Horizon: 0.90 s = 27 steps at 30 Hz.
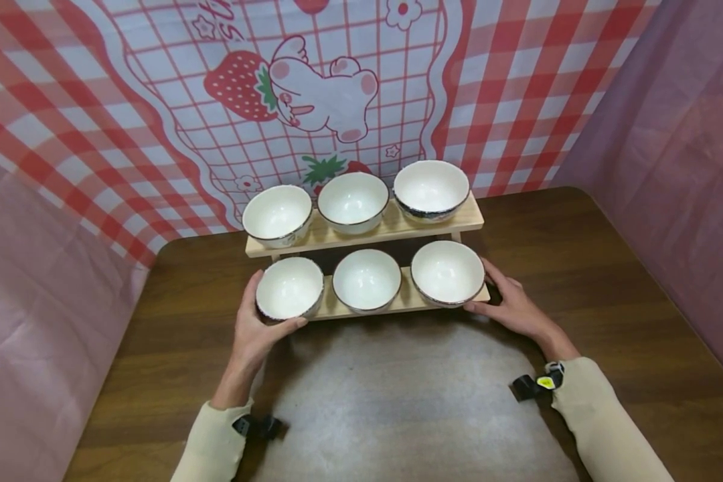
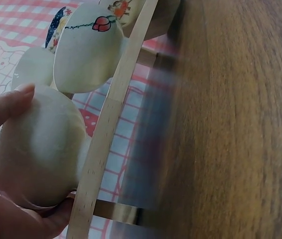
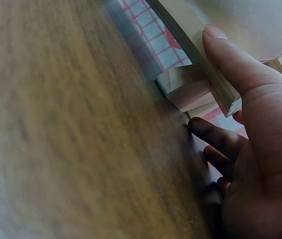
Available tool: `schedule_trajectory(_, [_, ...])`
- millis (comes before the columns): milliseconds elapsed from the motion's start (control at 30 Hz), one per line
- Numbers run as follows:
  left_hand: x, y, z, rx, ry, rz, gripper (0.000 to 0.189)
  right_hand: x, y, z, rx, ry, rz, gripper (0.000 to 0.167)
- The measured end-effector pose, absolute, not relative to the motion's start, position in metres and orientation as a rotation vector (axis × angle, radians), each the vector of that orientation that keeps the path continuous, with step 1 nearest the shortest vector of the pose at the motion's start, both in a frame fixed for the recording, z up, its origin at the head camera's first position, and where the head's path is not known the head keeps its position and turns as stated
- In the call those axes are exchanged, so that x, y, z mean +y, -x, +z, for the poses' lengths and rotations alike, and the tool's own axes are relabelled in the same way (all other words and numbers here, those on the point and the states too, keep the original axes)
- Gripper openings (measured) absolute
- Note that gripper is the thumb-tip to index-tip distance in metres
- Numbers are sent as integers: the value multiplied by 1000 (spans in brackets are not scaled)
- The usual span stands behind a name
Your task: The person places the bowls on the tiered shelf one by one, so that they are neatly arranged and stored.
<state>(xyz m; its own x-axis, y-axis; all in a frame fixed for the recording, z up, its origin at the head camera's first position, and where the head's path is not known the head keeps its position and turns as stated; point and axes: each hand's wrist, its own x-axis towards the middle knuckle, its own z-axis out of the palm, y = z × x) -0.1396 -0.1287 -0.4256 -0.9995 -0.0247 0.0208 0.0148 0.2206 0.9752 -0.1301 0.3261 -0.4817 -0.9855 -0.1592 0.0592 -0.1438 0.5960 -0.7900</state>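
Six-bowl rows fill a two-step wooden rack, several bowls in all. My left hand grips the lower-left white bowl, thumb in front and fingers round its left side. In the left wrist view the thumb presses that bowl's outer wall. At the other end, my right hand holds the lower-right bowl between thumb and index finger, beside the rack's end. In the right wrist view its thumb lies by the board's front edge, the lower fingers below the board. Between them sits a middle bowl.
On the upper step stand a left bowl, a middle bowl and a dark-patterned right bowl. A red-and-white checked cloth hangs right behind the rack. The brown wooden table reaches pink cloth on both sides.
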Motion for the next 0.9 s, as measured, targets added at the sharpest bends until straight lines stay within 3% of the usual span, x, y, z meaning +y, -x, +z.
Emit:
schedule_trajectory(633, [-138, 137, -421, -2403, 100, -2012, 118, 325, 132, -480, 2769, 253, -1369, 96])
schedule_trajectory(733, [-145, 137, -419, -2379, 161, -2023, 112, 324, 132, -481, 2774, 247, -1359, 96])
schedule_trajectory(900, [-162, 137, -417, -2321, 150, -2061, 85, 324, 133, -483, 2765, 246, -1364, 96])
